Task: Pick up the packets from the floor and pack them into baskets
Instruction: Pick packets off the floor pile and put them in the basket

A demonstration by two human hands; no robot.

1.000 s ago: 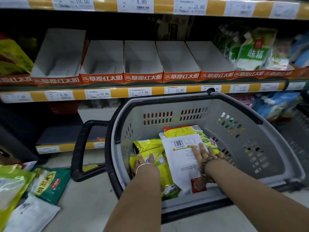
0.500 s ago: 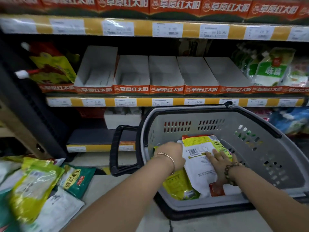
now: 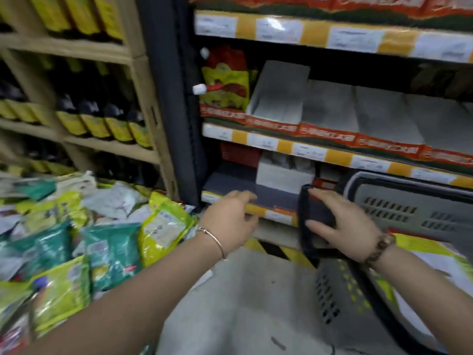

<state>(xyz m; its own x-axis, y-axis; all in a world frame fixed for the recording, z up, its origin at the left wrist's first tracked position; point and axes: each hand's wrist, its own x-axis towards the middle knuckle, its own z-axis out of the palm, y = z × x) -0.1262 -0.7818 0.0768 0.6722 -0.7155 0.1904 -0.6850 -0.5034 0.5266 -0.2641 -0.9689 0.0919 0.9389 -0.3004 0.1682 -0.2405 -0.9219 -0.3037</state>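
Left of the basket (image 3: 409,216), the left hand (image 3: 230,221) is stretched forward, fingers relaxed and empty. The right hand (image 3: 343,226) lies spread-fingered over the basket's black handle (image 3: 317,211), gripping nothing.

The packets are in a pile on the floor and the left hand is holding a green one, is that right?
Not quite. The left hand holds nothing. It is open in the air, next to the pile of packets. The packets do lie in a pile on the floor. The head view shows this.
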